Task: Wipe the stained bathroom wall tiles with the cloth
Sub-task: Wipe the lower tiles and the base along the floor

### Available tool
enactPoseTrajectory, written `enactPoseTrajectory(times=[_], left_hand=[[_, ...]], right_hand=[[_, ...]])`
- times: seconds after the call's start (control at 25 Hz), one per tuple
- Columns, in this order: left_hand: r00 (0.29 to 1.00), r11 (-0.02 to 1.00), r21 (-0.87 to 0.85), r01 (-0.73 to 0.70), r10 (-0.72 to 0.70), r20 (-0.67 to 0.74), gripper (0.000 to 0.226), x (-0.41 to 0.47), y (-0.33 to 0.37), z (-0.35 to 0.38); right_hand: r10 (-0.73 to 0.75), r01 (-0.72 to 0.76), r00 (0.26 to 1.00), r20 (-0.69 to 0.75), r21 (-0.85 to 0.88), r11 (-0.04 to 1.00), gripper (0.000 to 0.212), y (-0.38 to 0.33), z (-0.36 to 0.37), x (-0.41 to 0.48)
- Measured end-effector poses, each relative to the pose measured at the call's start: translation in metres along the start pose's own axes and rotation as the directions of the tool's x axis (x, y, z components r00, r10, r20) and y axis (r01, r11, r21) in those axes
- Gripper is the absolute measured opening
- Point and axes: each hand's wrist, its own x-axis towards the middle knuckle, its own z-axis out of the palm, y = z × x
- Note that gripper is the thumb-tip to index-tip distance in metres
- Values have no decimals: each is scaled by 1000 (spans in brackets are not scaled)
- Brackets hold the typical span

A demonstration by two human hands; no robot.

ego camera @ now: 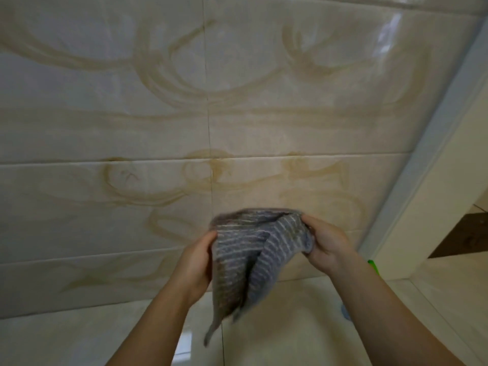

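Observation:
A grey striped cloth (245, 257) hangs folded between both hands in front of the wall, apart from the tiles. My left hand (196, 262) grips its left edge and my right hand (326, 247) pinches its upper right corner. The glossy cream wall tiles (158, 128) fill the view and carry brown swirled stains (169, 83) across the upper rows. More brown rings (211, 173) sit just above the cloth.
A white door frame (422, 165) runs diagonally down the right side, with a dark floor beyond it. A green object (373, 266) peeks out behind my right wrist. Pale floor tiles (79, 339) lie below the wall.

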Motion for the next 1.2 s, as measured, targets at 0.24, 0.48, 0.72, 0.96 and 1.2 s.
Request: enactPoseTrajectory(times=[0.24, 0.48, 0.72, 0.96, 1.2], left_hand=[[962, 834, -490, 253, -164, 217, 43, 6, 9, -35], [993, 938, -338, 74, -39, 109, 94, 5, 15, -56], [986, 903, 417, -103, 148, -76, 66, 4, 19, -66], [933, 775, 609, -168, 324, -155, 45, 9, 13, -63], [945, 784, 611, -111, 273, -179, 24, 6, 16, -63]], right_hand=[[240, -240, 954, 181, -25, 970, 85, 32, -9, -24], [304, -195, 938, 169, -468, 862, 43, 20, -4, -18], [-155, -59, 979, -132, -913, 404, 21, 13, -17, -9], [-266, 117, 964, 1, -898, 423, 26, 14, -16, -9], [-204, 85, 977, -58, -774, 628, 25, 10, -23, 0]])
